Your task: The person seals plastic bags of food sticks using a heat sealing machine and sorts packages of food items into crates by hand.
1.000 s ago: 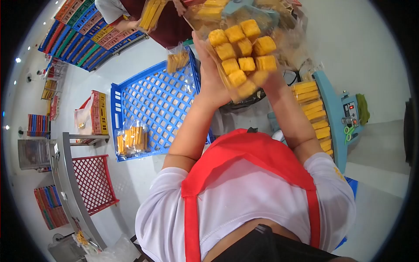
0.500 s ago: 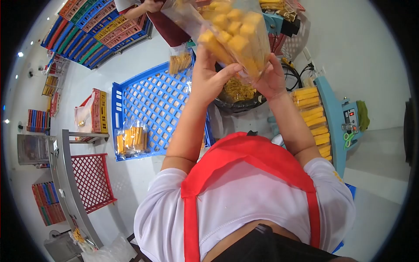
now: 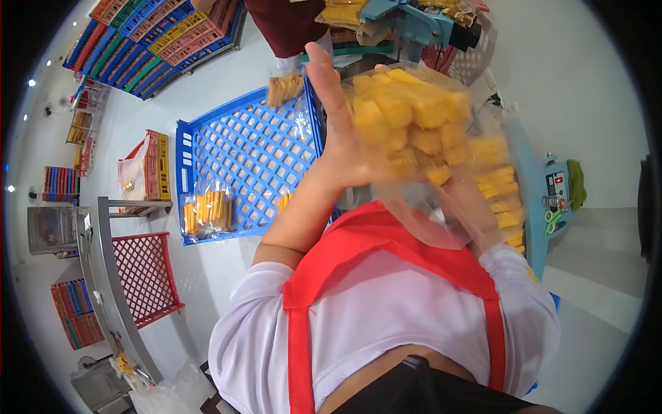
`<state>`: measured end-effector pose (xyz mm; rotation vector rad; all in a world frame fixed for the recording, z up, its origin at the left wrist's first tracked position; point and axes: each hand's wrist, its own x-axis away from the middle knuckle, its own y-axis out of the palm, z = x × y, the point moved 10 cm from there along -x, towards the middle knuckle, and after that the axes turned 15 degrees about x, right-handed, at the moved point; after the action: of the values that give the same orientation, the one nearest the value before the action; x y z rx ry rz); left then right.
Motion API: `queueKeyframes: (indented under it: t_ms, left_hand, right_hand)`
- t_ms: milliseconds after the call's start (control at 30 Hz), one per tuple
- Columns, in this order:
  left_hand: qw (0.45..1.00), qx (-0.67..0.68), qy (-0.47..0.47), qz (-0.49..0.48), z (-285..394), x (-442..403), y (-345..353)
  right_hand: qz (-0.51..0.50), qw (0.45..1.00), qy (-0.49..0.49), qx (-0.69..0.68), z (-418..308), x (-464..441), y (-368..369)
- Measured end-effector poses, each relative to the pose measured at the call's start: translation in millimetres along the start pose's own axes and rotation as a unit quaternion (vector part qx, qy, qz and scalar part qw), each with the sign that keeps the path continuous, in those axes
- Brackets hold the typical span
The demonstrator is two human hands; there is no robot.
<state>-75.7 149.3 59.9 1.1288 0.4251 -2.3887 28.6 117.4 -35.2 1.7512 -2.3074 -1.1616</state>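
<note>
A clear plastic bag of thick yellow sticks (image 3: pixel 414 117) is held up in front of my chest, blurred by motion, with the sticks' ends facing me. My left hand (image 3: pixel 341 141) supports its left side; one digit stretches up beside it and the other fingers are mostly behind the bag. My right hand (image 3: pixel 458 196) is under the lower right of the bag, seen blurrily through loose plastic, its fingers largely hidden. The slack end of the bag hangs toward my red apron (image 3: pixel 386 231).
At left is a blue crate (image 3: pixel 241 165) with bagged sticks (image 3: pixel 207 210) in its near corner. A teal machine (image 3: pixel 555 190) with green scissors (image 3: pixel 553 219) stands at right, beside a row of packed yellow sticks (image 3: pixel 503 193). Another person's dark red apron (image 3: pixel 286 27) shows at the top.
The bag has come lower, nearer to me and rightward, and has turned so the sticks' ends face me. My left hand has spread along its side; my right hand has moved down under it.
</note>
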Motion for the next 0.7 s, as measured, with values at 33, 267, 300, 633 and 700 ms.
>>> queueKeyframes:
  t_ms: [33, 267, 300, 633, 700]
  left_hand:
    - [0.999, 0.039, 0.006, 0.005, 2, -1, 2]
    - [0.988, 0.149, 0.003, -0.038, -4, -4, 8]
    - [0.989, 0.135, -0.007, -0.059, -7, -3, 12]
    - [0.963, 0.252, -0.094, -0.008, -42, 20, 5]
    - [0.959, 0.263, -0.107, -0.004, -45, 20, 2]
  right_hand:
    - [0.003, 1.0, 0.007, -0.007, 1, 2, 0]
    - [0.059, 0.998, 0.017, -0.018, 8, 3, 0]
    - [0.07, 0.997, 0.015, -0.018, 10, 3, 0]
    - [0.093, 0.993, 0.019, -0.069, 16, 4, -1]
    - [0.104, 0.994, 0.018, 0.04, 6, 3, 0]
